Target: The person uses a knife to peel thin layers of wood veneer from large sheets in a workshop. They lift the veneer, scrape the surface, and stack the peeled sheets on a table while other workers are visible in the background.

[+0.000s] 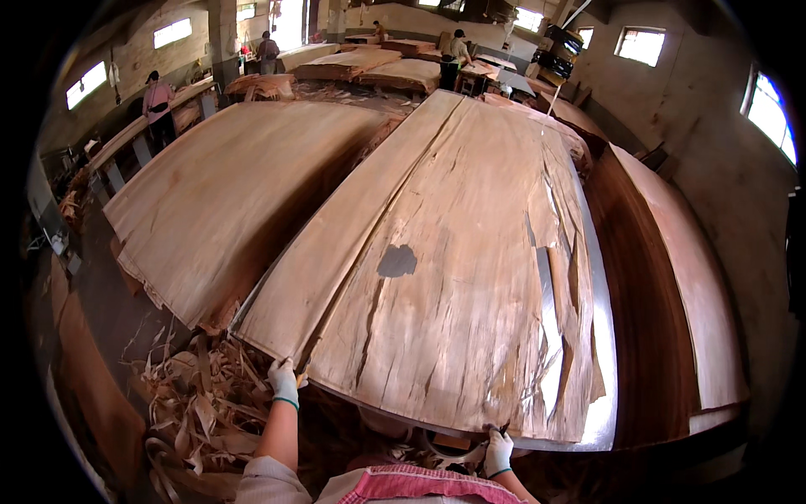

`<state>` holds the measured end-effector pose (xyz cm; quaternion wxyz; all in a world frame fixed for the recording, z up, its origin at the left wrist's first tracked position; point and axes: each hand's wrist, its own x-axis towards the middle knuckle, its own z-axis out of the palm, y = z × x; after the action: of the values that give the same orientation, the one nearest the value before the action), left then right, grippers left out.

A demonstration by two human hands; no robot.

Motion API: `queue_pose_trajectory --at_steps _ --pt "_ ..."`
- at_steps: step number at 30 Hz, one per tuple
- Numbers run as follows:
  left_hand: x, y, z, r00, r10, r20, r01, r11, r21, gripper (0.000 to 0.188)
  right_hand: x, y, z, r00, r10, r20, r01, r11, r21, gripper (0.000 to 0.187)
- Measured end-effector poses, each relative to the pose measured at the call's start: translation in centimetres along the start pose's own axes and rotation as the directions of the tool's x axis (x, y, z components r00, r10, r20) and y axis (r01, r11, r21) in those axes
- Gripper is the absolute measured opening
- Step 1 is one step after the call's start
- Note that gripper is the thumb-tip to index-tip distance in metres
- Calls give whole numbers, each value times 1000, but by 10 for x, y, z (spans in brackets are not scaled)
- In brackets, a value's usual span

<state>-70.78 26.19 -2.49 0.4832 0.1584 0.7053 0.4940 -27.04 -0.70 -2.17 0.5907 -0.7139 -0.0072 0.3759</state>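
Note:
A large, thin wood veneer sheet [453, 311] lies over a metal-topped table [603, 412], whose shiny surface shows along the right side. The sheet has long splits, a ragged right side and a hole [397, 261] near its middle. On its left lies a narrower veneer strip [353, 223], parted from it by a long gap. My left hand [285, 382], in a white glove, is closed on the near edge beside that gap. My gloved right hand [499, 452] is closed on the sheet's near edge further right. A small dark thing shows at its fingers, too small to name.
Stacks of veneer stand left [243, 185] and right [684, 286] of the table. Curled veneer scraps [201, 403] are heaped on the floor at the near left. Several people work further back, one [157, 109] at the left and another [457, 52] beyond the table.

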Motion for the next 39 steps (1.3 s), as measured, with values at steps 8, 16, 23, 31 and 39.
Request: queue_pose_trajectory --at_steps 8,16,23,31,39 --pt "20 10 25 999 12 34 -11 999 -31 18 36 14 19 987 -163 0 163 984 -68 13" --pt "12 3 10 999 -35 41 35 999 -15 18 31 11 8 993 -117 6 117 993 -16 11" --pt "51 -14 -7 980 10 198 18 990 -139 26 30 11 9 997 -71 32 73 995 -73 12" --pt "33 19 -1 994 -71 83 66 996 58 23 20 11 2 991 -98 95 109 988 -113 16" --pt "36 18 4 999 -23 44 17 993 119 23 43 29 -20 981 -5 193 43 981 -191 19"
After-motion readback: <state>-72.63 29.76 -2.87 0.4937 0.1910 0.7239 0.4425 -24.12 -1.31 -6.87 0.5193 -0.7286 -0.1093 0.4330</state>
